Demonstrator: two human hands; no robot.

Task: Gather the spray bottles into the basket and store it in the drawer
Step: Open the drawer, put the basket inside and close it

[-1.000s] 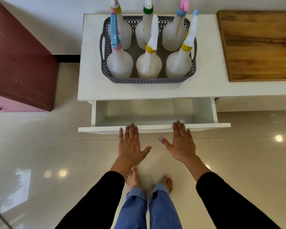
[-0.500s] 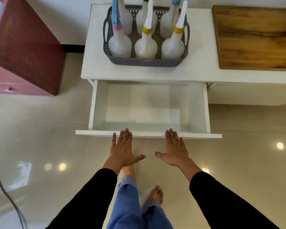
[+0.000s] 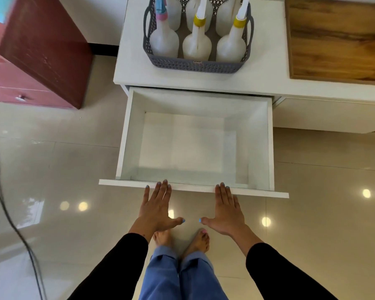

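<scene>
The drawer (image 3: 195, 146) stands pulled out and bare. Both hands, left (image 3: 156, 210) and right (image 3: 227, 212), lie flat and spread, fingertips on its front edge, holding nothing. The basket (image 3: 196, 64) of bottles (image 3: 197, 45) sits on the desk (image 3: 266, 76). Next: lift the basket by both handles and lower it in.

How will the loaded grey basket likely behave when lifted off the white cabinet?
The basket probably flexes a little: its walls are thin perforated plastic. The spray bottles stand tall and narrow-necked, so they may wobble or tip if it tilts. The side handles suit a level, two-handed lift.
</scene>
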